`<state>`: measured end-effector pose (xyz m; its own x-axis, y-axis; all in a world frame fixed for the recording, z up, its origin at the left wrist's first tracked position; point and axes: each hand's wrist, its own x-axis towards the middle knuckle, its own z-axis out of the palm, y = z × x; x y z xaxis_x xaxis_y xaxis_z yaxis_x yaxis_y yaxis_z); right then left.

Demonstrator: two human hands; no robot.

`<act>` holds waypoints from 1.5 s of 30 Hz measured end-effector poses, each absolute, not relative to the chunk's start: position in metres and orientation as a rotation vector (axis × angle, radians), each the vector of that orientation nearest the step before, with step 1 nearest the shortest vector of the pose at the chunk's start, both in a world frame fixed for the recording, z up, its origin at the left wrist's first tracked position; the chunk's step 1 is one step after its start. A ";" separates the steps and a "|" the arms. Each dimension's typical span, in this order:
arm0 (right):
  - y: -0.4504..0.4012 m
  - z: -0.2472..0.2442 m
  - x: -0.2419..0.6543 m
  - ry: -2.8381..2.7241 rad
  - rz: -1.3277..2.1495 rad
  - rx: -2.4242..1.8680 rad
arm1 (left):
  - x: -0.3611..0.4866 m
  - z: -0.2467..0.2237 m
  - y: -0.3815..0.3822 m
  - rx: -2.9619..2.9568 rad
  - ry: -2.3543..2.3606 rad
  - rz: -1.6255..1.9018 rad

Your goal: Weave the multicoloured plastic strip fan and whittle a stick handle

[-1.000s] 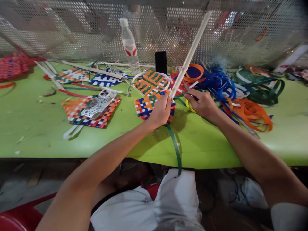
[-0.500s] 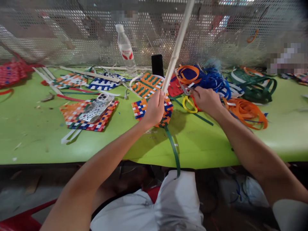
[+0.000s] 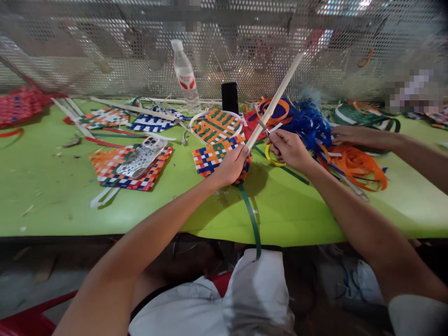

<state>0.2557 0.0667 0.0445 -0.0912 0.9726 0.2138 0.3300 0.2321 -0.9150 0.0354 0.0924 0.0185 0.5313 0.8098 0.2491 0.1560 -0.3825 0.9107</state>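
My left hand (image 3: 233,164) is closed round the lower end of a pale flat stick (image 3: 276,100), which slants up to the right. Beneath that hand lies a colourful woven piece (image 3: 206,158), with a green strip (image 3: 252,221) hanging from it over the table's front edge. My right hand (image 3: 287,147) grips a small metal tool, its blade against the stick; what kind of tool is unclear. Just below my right hand is a yellow ring-shaped loop (image 3: 273,156). Behind the hands rests an orange and green woven fan shape (image 3: 217,126).
A bottle (image 3: 185,77) and a black phone (image 3: 229,96) stand at the back. Another phone (image 3: 142,158) lies on a woven piece to the left. Blue strips (image 3: 311,123) and orange strips (image 3: 360,165) lie right, where another person's hand (image 3: 350,136) reaches in.
The stick has tilted further right and sits lower. My right hand has moved slightly left, bringing the tool to the stick. Another person's arm has come in from the right.
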 end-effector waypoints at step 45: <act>0.067 0.050 0.249 -1.119 1.420 -1.027 | 0.038 0.017 0.090 1.667 0.794 1.040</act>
